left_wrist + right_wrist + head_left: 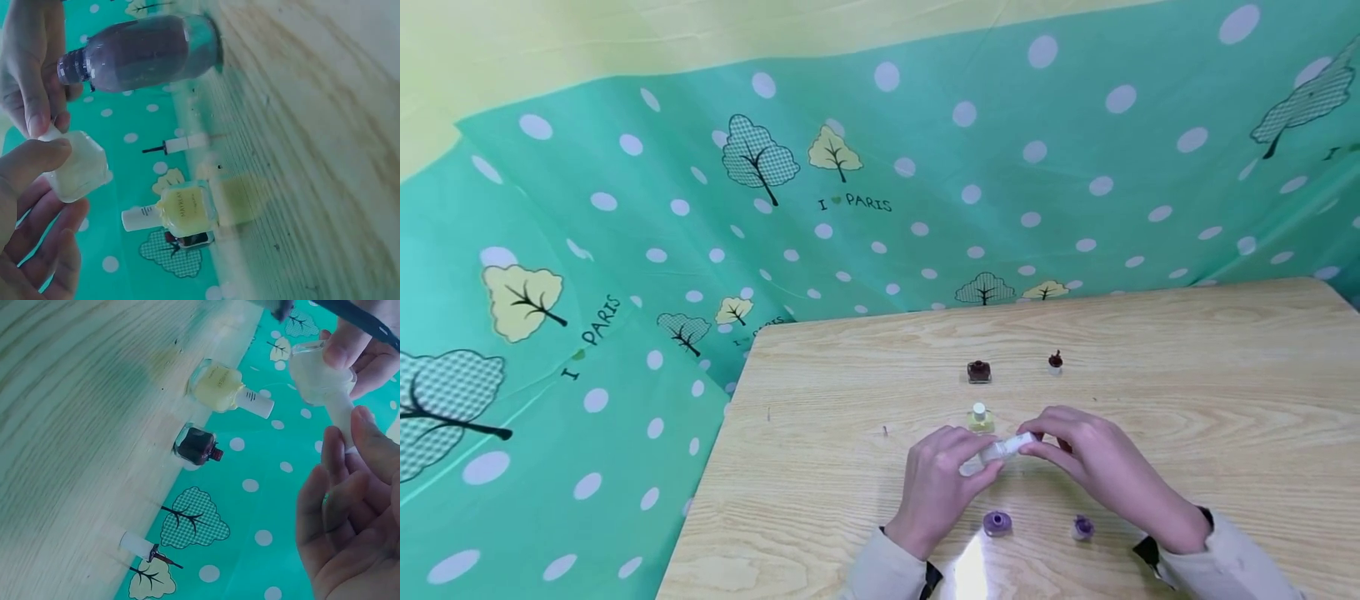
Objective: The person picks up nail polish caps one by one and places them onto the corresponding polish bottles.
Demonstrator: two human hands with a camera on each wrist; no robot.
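At lower centre of the head view, we note the left hand pinching a white bottle, the right hand pinching its cap, probably for steadiness.

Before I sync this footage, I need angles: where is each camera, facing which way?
Head: on the head, facing forward-down at the table; left hand, right hand, sleeves show.
Left wrist: worn there, facing the white bottle; both hands show.
Right wrist: worn there, facing that bottle; both hands show.
Wrist views share the yellow bottle.
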